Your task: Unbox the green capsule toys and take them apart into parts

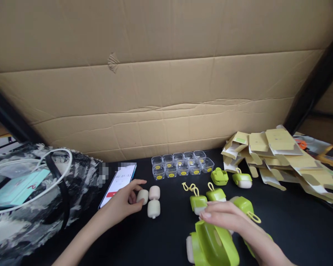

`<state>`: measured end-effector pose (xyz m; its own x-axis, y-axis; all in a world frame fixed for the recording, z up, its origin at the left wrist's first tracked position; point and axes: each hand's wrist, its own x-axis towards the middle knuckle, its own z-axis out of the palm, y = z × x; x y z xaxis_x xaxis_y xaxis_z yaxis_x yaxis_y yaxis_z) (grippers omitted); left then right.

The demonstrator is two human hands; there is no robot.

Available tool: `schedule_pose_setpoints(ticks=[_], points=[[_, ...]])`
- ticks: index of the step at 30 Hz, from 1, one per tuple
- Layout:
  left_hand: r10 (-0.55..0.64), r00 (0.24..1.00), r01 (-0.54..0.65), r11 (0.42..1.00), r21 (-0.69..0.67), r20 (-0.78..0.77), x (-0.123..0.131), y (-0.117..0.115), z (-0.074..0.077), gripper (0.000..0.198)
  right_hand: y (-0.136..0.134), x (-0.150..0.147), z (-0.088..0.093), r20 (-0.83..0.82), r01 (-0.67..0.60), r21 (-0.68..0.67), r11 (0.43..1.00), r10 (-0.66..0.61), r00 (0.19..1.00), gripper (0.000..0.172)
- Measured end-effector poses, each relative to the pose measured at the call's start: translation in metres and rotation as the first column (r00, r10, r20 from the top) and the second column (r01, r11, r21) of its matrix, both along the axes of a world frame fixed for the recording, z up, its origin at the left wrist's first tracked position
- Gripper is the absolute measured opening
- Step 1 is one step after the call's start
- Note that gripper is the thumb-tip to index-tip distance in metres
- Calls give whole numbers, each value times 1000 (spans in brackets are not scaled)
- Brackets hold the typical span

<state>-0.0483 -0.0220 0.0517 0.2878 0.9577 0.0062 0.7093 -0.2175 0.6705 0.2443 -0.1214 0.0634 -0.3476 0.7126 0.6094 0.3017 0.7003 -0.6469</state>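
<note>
My left hand has its thumb and curled fingers around a small cream rounded block, with the index finger stretched out above it. Right beside it stand a pinkish block and another off-white block with a small nub. My right hand reaches over a large green open-topped holder, its fingers stretched out flat; its thumb is hidden. Around that hand lie small green cases with loops, among them one green case and another. Whether the fingertips touch the cases I cannot tell.
Clear lidded cups with yellow stickers stand in two rows at the back. Flattened cartons pile up on the right. A phone showing a timer lies left, near a patterned cloth and white cable. Yellow loops lie mid-table.
</note>
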Motion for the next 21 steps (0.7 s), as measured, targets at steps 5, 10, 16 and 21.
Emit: schedule_pose_setpoints(ticks=[5,10,16,21], points=[[28,999,-27,1000,8,-25,1,3,-1,28,4,2,-1,47,-24,40,999,22,999,51],[-7,1000,7,999,-40,-7,-1,4,-3,26,5,1,-5,54,12,73,997,-16,998,57],[144,989,-149,970,191,38,10,-10,9,29,16,2,-15,-6,7,134,991,-6,1000,54],[-159,900,223,968,-114,407,57,-60,14,18,20,-4,-35,48,-11,187,982,2,999,39]])
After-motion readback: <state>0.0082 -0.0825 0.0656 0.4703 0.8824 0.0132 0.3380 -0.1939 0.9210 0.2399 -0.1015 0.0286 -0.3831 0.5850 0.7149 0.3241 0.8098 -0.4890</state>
